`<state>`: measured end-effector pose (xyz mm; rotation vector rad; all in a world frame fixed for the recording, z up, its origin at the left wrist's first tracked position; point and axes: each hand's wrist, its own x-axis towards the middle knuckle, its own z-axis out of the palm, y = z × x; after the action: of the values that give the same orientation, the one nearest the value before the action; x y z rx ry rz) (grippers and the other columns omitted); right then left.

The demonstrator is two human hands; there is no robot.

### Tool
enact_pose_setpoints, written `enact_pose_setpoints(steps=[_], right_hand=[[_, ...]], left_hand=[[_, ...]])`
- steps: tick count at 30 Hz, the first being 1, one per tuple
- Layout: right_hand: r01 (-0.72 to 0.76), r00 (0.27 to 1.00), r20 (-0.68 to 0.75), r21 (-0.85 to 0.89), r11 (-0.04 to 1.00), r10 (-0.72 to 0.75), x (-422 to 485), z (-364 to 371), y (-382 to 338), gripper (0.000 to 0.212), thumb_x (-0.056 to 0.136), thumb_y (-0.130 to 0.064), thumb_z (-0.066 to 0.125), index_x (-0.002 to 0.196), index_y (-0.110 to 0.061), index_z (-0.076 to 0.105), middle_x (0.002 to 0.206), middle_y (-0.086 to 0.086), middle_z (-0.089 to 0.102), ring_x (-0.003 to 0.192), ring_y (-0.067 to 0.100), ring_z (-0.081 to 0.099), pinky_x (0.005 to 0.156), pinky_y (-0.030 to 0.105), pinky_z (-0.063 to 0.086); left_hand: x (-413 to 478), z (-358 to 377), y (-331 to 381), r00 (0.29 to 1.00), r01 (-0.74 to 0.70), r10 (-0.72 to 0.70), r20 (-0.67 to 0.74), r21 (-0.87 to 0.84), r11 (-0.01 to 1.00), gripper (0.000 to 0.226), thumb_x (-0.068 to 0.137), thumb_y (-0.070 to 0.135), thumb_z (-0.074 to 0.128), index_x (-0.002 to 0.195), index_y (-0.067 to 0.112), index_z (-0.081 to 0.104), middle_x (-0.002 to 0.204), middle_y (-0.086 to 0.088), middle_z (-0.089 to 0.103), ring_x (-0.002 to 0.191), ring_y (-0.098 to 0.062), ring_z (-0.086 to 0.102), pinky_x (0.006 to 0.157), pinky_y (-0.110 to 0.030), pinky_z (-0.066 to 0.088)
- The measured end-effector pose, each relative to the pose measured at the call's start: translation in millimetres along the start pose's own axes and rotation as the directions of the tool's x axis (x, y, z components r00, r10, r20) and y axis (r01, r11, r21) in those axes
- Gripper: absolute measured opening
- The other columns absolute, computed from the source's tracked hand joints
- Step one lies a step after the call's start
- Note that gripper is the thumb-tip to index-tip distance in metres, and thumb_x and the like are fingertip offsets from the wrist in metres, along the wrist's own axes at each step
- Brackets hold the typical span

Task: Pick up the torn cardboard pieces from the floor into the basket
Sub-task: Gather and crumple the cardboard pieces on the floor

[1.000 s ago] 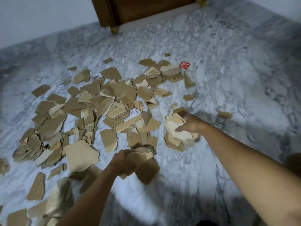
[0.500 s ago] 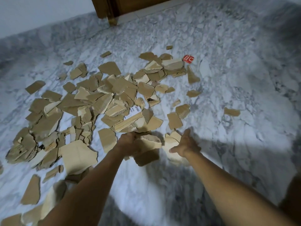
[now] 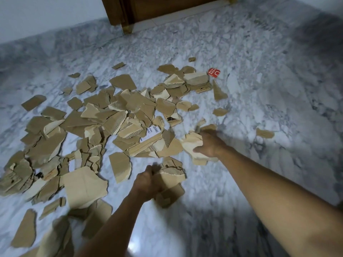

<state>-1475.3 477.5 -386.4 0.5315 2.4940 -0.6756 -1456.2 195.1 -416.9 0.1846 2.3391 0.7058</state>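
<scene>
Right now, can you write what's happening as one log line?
left hand: holds cardboard bundle | right hand: grips pale pieces | floor: many loose pieces | basket: not in view

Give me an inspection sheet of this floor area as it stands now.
Surface: grey-white marble floor.
Job's things: torn cardboard pieces scattered widely, mostly left and centre; basket not in view.
Clutter: red card at the pile's far edge; barcode label on one piece.
Grippers: left hand grips a brown bundle; right hand grips a pale stack.
Cables: nothing seen.
Surroundings: wooden door, white wall.
</scene>
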Motion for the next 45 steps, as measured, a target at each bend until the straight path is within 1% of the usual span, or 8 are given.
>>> enact_pose_setpoints(steps=[5, 11, 15, 19, 24, 31, 38, 45], right_hand=[[0.011, 0.994, -0.106, -0.144, 0.990, -0.027, -18, 41, 6, 0.066, 0.085, -0.046, 0.071, 0.138, -0.015, 0.045, 0.141, 0.008, 0.051, 0.130, 0.031, 0.048, 0.102, 0.044, 0.044], [-0.049, 0.999, -0.023, -0.231, 0.972, 0.044, -31, 33, 9, 0.078, 0.073, -0.063, 0.068, 0.137, -0.025, 0.045, 0.141, 0.003, 0.048, 0.131, 0.030, 0.046, 0.102, 0.048, 0.043], [-0.046, 0.999, 0.007, 0.022, 0.999, 0.046, -29, -5, 21, 0.082, 0.073, -0.047, 0.077, 0.141, -0.015, 0.045, 0.143, 0.009, 0.048, 0.126, 0.030, 0.051, 0.098, 0.040, 0.048], [0.003, 0.999, -0.033, -0.154, 0.988, -0.008, -29, -45, 33, 0.074, 0.070, -0.045, 0.074, 0.135, -0.019, 0.050, 0.144, 0.006, 0.047, 0.130, 0.029, 0.045, 0.098, 0.040, 0.047], [0.151, 0.979, 0.180, -0.304, 0.940, -0.099, -36, -1, 15, 0.072, 0.071, -0.045, 0.076, 0.134, -0.022, 0.051, 0.141, 0.001, 0.051, 0.126, 0.026, 0.051, 0.102, 0.042, 0.047], [0.224, 0.973, 0.073, -0.551, 0.804, -0.221, -52, 36, 6, 0.060, 0.079, -0.047, 0.072, 0.128, -0.023, 0.047, 0.129, -0.001, 0.055, 0.127, 0.029, 0.047, 0.111, 0.052, 0.025], [0.096, 0.978, 0.190, -0.079, 0.992, -0.080, -47, -17, 13, 0.085, 0.076, -0.038, 0.083, 0.142, -0.022, 0.031, 0.139, 0.010, 0.051, 0.121, 0.032, 0.054, 0.097, 0.042, 0.048], [-0.032, 0.988, 0.142, -0.187, 0.982, 0.059, -21, -43, 52, 0.083, 0.076, -0.040, 0.080, 0.143, -0.015, 0.039, 0.143, 0.010, 0.046, 0.125, 0.032, 0.051, 0.098, 0.041, 0.049]], left_hand=[[-18, -7, -9, 0.983, -0.163, 0.157, 0.096, 0.052, 0.985, 0.074, 0.077, 0.034, 0.074, 0.140, 0.043, 0.036, 0.127, -0.004, 0.059, 0.115, -0.029, 0.058, 0.095, -0.039, 0.051], [1, -5, 15, 0.956, -0.292, 0.254, 0.148, 0.376, 0.879, 0.075, 0.080, 0.052, 0.064, 0.142, 0.051, 0.022, 0.160, 0.000, 0.002, 0.148, -0.035, -0.001, 0.113, -0.066, 0.023], [7, 10, 15, 0.973, -0.226, 0.224, 0.061, 0.458, 0.860, 0.053, 0.090, 0.041, 0.052, 0.140, 0.040, 0.034, 0.157, 0.001, 0.015, 0.140, -0.033, 0.023, 0.105, -0.058, 0.037], [5, 11, 10, 0.984, -0.177, 0.164, 0.065, 0.365, 0.914, 0.061, 0.082, 0.053, 0.041, 0.141, 0.037, 0.033, 0.138, -0.006, 0.049, 0.122, -0.030, 0.049, 0.099, -0.052, 0.044], [-3, 5, 10, 0.990, -0.110, 0.090, 0.108, 0.187, 0.976, 0.070, 0.069, 0.043, 0.072, 0.131, 0.026, 0.043, 0.116, -0.004, 0.064, 0.106, -0.027, 0.062, 0.087, -0.036, 0.053], [-18, -16, -4, 0.976, -0.208, 0.161, 0.147, 0.398, 0.893, 0.055, 0.070, 0.046, 0.077, 0.116, 0.020, 0.063, 0.119, -0.004, 0.056, 0.109, -0.023, 0.056, 0.090, -0.035, 0.049], [-5, 3, 36, 0.958, -0.275, 0.211, 0.195, 0.412, 0.869, 0.082, 0.073, 0.040, 0.074, 0.145, 0.032, 0.035, 0.148, -0.005, 0.029, 0.129, -0.031, 0.037, 0.106, -0.048, 0.042], [16, 46, 52, 0.977, -0.201, 0.194, 0.090, 0.689, 0.696, 0.069, 0.085, 0.037, 0.066, 0.143, 0.025, 0.032, 0.137, -0.009, 0.036, 0.120, -0.031, 0.046, 0.095, -0.045, 0.049]])
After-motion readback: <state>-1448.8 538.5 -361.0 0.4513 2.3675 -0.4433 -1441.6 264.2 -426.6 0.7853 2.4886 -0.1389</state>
